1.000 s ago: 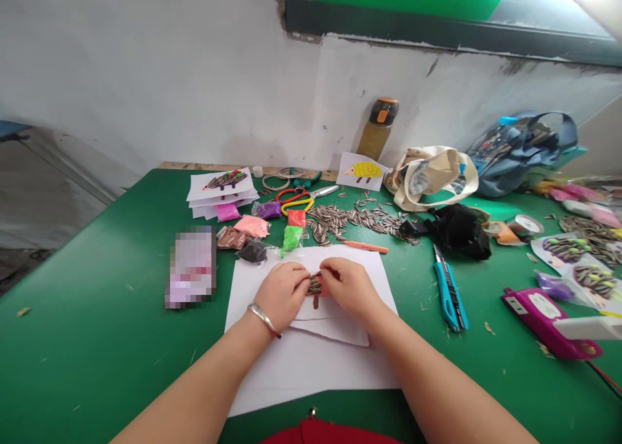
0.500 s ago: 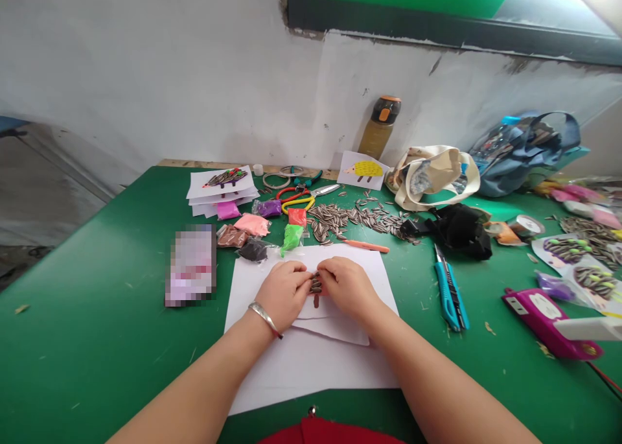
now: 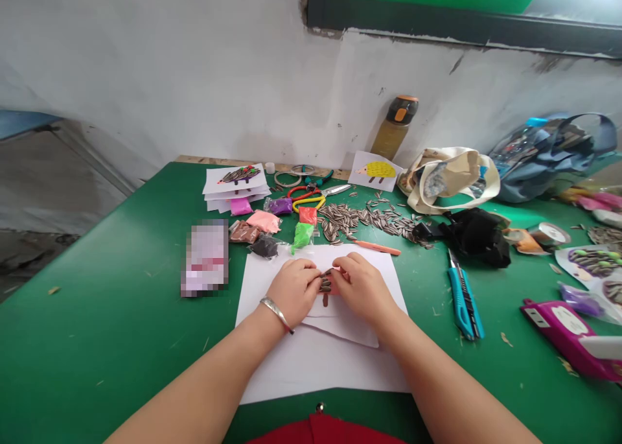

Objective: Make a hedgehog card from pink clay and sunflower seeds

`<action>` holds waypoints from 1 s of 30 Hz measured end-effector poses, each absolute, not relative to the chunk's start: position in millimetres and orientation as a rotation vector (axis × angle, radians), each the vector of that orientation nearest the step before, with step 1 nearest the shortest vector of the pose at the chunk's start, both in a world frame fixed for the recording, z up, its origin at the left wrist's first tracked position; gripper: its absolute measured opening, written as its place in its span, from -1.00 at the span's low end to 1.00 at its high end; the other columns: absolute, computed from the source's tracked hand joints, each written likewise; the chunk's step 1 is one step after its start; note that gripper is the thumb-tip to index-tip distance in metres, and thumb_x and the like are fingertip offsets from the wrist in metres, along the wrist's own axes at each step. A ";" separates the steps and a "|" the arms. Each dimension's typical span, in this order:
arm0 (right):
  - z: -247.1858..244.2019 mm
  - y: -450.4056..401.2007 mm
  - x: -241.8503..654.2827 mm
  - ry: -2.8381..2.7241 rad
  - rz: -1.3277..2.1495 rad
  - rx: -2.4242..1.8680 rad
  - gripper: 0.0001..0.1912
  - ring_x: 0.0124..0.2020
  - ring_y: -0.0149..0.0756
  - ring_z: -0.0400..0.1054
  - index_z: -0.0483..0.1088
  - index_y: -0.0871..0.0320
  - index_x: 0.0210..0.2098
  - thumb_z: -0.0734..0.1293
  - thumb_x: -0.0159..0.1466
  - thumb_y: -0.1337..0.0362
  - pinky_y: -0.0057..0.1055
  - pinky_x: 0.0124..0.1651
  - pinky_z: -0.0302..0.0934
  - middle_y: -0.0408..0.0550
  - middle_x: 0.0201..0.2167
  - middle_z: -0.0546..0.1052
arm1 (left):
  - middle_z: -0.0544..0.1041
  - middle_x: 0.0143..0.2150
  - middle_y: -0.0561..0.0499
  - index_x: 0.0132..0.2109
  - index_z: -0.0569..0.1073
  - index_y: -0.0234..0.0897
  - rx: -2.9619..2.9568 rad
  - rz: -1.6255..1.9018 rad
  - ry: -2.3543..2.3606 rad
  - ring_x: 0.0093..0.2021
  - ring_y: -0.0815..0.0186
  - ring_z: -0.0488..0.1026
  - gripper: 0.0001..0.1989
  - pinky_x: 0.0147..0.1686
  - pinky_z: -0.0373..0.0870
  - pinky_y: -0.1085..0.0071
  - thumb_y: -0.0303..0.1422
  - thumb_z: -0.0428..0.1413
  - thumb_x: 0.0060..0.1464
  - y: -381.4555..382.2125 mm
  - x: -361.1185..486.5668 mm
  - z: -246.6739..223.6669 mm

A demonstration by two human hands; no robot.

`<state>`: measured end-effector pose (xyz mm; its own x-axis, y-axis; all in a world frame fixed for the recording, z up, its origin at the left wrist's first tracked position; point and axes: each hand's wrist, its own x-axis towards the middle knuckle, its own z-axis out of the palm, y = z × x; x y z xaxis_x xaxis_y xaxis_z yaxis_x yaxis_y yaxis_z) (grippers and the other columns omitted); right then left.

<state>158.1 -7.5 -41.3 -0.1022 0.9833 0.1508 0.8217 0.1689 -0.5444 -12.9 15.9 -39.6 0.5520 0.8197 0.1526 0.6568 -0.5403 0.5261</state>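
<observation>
My left hand [image 3: 293,290], with a silver bangle at the wrist, rests on white paper [image 3: 276,366], its fingertips together at the left edge of a small clay figure [image 3: 334,282]. Striped seeds [image 3: 325,284] are set in the reddish clay between my hands. My right hand [image 3: 365,284] is bent over the figure's right side, thumb and fingers closed together. Whatever is in either hand's fingertips is too small to make out. A brown clay leg [image 3: 325,299] shows below the seeds.
Behind the paper lie clay packets [image 3: 263,221], loose seeds [image 3: 340,220], scissors [image 3: 311,203] and an orange tool [image 3: 376,247]. A blue cutter [image 3: 464,301] with its blade showing and a magenta device [image 3: 568,337] are on the right. A bottle [image 3: 391,129] stands by the wall.
The view has turned slightly left, so everything sits farther right. My right hand has moved a little away from my left, and more of the reddish clay shows.
</observation>
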 end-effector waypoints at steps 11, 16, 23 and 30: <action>-42.2 -5.1 161.2 -1.961 0.483 -1.713 -0.81 -0.35 -0.35 0.26 0.38 0.14 -0.39 0.17 0.26 0.41 -0.45 -0.29 0.07 -0.12 -0.40 0.38 | 0.53 -0.19 -0.06 -0.25 0.55 -0.28 2.361 0.550 1.216 -0.15 0.21 0.41 -0.75 -0.05 0.32 0.20 -0.48 -0.04 0.17 16.5 -13.0 -40.3; -42.8 -4.0 161.8 -1.941 0.495 -1.721 -0.82 -0.38 -0.38 0.24 0.38 0.14 -0.44 0.19 0.24 0.42 -0.46 -0.31 0.06 -0.14 -0.43 0.36 | 0.53 -0.19 -0.06 -0.24 0.55 -0.29 2.353 0.564 1.207 -0.15 0.22 0.41 -0.76 -0.05 0.32 0.21 -0.48 -0.03 0.17 17.3 -13.6 -41.9; -42.7 -5.3 160.0 -1.945 0.485 -1.714 -0.80 -0.38 -0.40 0.24 0.37 0.14 -0.46 0.19 0.25 0.42 -0.48 -0.32 0.04 -0.15 -0.45 0.35 | 0.53 -0.21 -0.04 -0.29 0.56 -0.26 2.347 0.552 1.224 -0.15 0.22 0.41 -0.75 -0.04 0.32 0.22 -0.48 -0.02 0.17 17.8 -12.9 -42.2; -43.3 -4.5 157.3 -1.971 0.448 -1.736 -0.80 -0.37 -0.40 0.24 0.34 0.13 -0.48 0.19 0.26 0.41 -0.48 -0.32 0.02 -0.16 -0.45 0.36 | 0.52 -0.21 -0.05 -0.30 0.57 -0.26 2.338 0.564 1.243 -0.15 0.21 0.40 -0.75 -0.05 0.32 0.21 -0.48 -0.01 0.16 17.6 -12.3 -44.0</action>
<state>157.3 -4.5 -43.3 -0.0865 0.9874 0.1326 0.8330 0.1447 -0.5341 -12.3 17.6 -44.0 0.5154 0.8438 0.1498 0.6682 -0.5051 0.5462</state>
